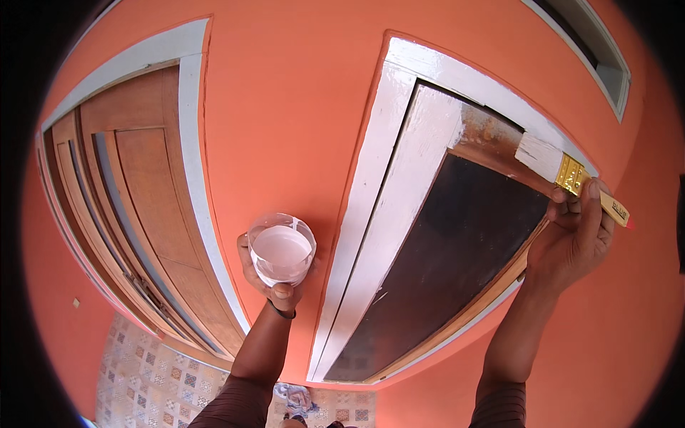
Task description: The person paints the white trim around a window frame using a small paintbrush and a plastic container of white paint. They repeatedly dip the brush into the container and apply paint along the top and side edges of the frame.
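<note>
My left hand [275, 278] is wrapped around a clear plastic cup [282, 247] of white paint, held upright in front of the orange wall. My right hand [578, 235] grips a flat paintbrush [571, 174] by its wooden handle; its gold ferrule is by the upper right corner of the window sash [396, 214]. The bristles cannot be told apart from the white paint there. White covers the sash's left side and parts of its top rail; between them a stretch of the rail [489, 136] shows brown wood. Dark glass [449, 224] fills the sash, and a glossy white frame [369, 144] surrounds it.
An orange wall [283, 117] spans the view. At left stands a brown wooden double door [150, 182] in a white frame. A small vent opening [594, 48] is at upper right. Patterned floor tiles [166, 374] lie below, with a crumpled cloth [298, 398] on them.
</note>
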